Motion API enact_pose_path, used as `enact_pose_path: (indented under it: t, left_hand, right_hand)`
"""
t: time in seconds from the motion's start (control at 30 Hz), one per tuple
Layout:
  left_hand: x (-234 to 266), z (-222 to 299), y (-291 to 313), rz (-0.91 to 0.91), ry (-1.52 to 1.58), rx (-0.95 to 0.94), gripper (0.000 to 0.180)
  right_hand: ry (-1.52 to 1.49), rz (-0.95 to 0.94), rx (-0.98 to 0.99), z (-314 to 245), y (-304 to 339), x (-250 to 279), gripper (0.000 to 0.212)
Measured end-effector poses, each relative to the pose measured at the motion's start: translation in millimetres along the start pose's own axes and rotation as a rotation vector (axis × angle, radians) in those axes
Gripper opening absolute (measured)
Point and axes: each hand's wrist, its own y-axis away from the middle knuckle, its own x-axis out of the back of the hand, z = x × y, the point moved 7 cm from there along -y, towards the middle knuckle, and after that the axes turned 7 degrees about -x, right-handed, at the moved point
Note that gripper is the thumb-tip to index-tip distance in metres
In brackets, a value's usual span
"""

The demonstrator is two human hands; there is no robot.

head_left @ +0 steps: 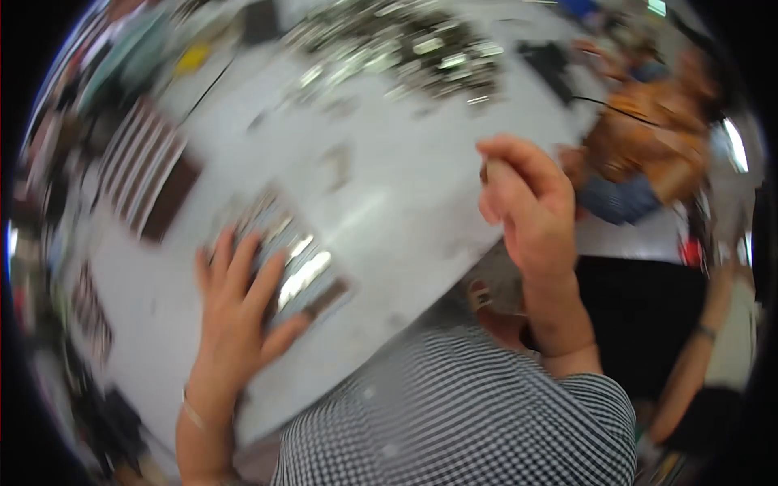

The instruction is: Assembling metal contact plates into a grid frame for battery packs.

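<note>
My left hand point(235, 308) lies with its fingers spread over the left side of a flat rectangular tray point(328, 298) on the table. Shiny metal strips point(304, 277) sit in rows on that tray, partly hidden by my fingers. Raised above the table's near edge, my right hand point(531, 202) is closed, thumb and fingertips together. A small dark spot shows at its fingertips, too blurred to name. Farther off lies a wide heap of shiny metal pieces point(405, 49), apart from both hands.
A brown and white striped stack point(142, 174) stands on the white table point(389, 219) at left, with a smaller striped piece point(91, 312) nearer. A black object point(549, 69) with a cable lies at far right. A person in orange point(648, 134) sits at right, another person's arm point(697, 348) nearer.
</note>
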Motion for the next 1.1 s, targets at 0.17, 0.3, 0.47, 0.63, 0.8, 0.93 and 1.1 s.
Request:
enact_pose_path:
  t: [0.17, 0.3, 0.47, 0.63, 0.8, 0.93, 1.1]
  left_hand:
    - [8, -3, 8, 0.062, 0.033, 0.061, 0.058]
    - [1, -5, 18, 0.131, 0.033, 0.063, 0.055]
    - [5, -7, 24, 0.157, 0.007, 0.070, 0.054]
    - [7, -14, 25, 0.182, -0.018, 0.087, 0.054]
    - [8, -16, 23, 0.195, -0.030, 0.092, 0.054]
    - [7, -17, 23, 0.195, -0.019, 0.088, 0.053]
    - [7, -15, 22, 0.188, -0.027, 0.099, 0.053]
  right_hand:
    - [0.183, -0.479, -0.075, 23, 31, -107, 0.019]
    - [0.440, -0.604, -0.018, 34, 26, -136, 0.019]
    - [0.552, -0.656, -0.163, 59, 27, -137, 0.017]
    - [0.552, -0.618, -0.112, 55, 22, -144, 0.013]
    - [0.537, -0.612, -0.036, 56, 15, -148, 0.012]
    - [0.626, -0.659, 0.156, 49, 17, -154, 0.014]
    - [0.625, -0.590, 0.207, 51, 21, -150, 0.017]
